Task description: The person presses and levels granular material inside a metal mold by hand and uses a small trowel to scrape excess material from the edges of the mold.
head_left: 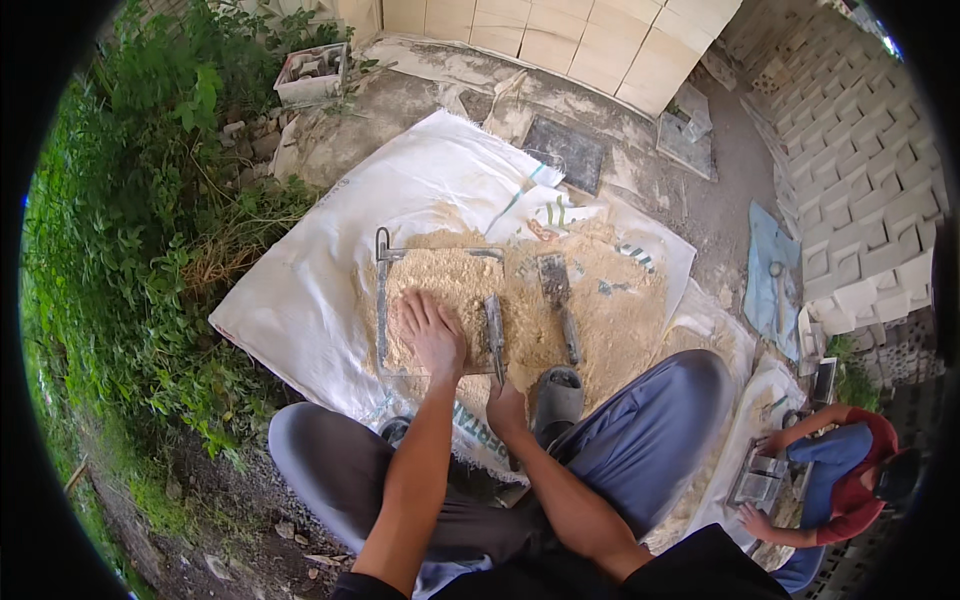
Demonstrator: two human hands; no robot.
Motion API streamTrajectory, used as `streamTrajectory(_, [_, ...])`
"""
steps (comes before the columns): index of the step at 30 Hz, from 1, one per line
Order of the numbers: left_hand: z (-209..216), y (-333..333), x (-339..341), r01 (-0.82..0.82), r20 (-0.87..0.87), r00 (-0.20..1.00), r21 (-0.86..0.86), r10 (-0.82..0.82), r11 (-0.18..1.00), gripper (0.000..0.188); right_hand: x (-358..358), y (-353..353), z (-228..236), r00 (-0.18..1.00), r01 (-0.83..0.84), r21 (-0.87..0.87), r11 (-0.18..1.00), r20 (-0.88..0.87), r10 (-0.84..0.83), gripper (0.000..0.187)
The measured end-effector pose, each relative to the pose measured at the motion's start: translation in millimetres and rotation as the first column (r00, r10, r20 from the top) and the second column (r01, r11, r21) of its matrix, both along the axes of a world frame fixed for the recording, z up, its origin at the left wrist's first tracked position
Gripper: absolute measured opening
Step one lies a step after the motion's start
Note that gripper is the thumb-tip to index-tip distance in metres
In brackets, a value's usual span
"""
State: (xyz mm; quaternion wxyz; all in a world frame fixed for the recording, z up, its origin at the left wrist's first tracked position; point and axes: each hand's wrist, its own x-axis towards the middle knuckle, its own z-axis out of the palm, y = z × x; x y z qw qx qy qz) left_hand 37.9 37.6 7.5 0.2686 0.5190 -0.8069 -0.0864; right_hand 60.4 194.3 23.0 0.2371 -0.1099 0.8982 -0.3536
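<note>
A square metal mould frame (381,310) lies on a white woven sack sheet (320,268), filled with pale, sandy crumbly material (440,268). My left hand (433,338) presses flat on that material with its fingers outstretched, holding nothing. Just right of it, my right hand (507,408) is closed round the lower end of a trowel (494,318). The trowel's narrow grey blade points away from me and rests by the mould's right side. A second flat tool with a handle (554,280), dusted with the same material, lies apart on the sheet to the right.
Loose sandy material (620,300) spreads over the sheet's right side. My shoe (558,398) stands at its near edge. Dark flat slabs (563,152) lie beyond. Patterned blocks (860,200) are stacked at right, where a co-worker (840,480) handles another mould. Green plants (130,250) border the left.
</note>
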Motion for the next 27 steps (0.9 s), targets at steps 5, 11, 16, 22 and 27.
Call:
streamTrajectory(5, [-13.2, -15.3, 10.6, 0.683, -0.046, 0.721, 0.211, -0.691, 0.699, 0.046, -21.2, -34.2, 63.8, 0.97, 0.161, -0.235, 0.959, -0.142, -0.197, 0.044])
streamTrajectory(11, [1.4, -17.3, 6.0, 0.008, -0.006, 1.0, 0.108, -0.007, 0.994, 0.056, -8.8, -16.9, 17.1, 0.984, 0.124, -0.068, 0.99, -0.119, -0.132, 0.039])
streamTrajectory(16, [-10.9, -2.7, 10.3, 0.237, 0.168, 0.955, 0.062, -0.245, 0.969, 0.053, -3.2, -12.2, -2.5, 0.987, 0.086, -0.116, 0.99, -0.122, -0.1, 0.048])
streamTrajectory(22, [0.4, -6.4, 16.9, 0.68, -0.245, 0.728, 0.14, -0.64, 0.72, 0.049, -27.4, -32.3, 62.2, 0.965, 0.181, -0.305, 0.935, -0.129, -0.229, 0.048])
streamTrajectory(27, [-4.7, -10.9, 12.8, 0.243, -0.087, 0.969, 0.145, -0.232, 0.959, 0.051, 0.5, -2.1, -15.8, 0.992, 0.061, 0.091, 0.994, -0.116, -0.05, 0.05])
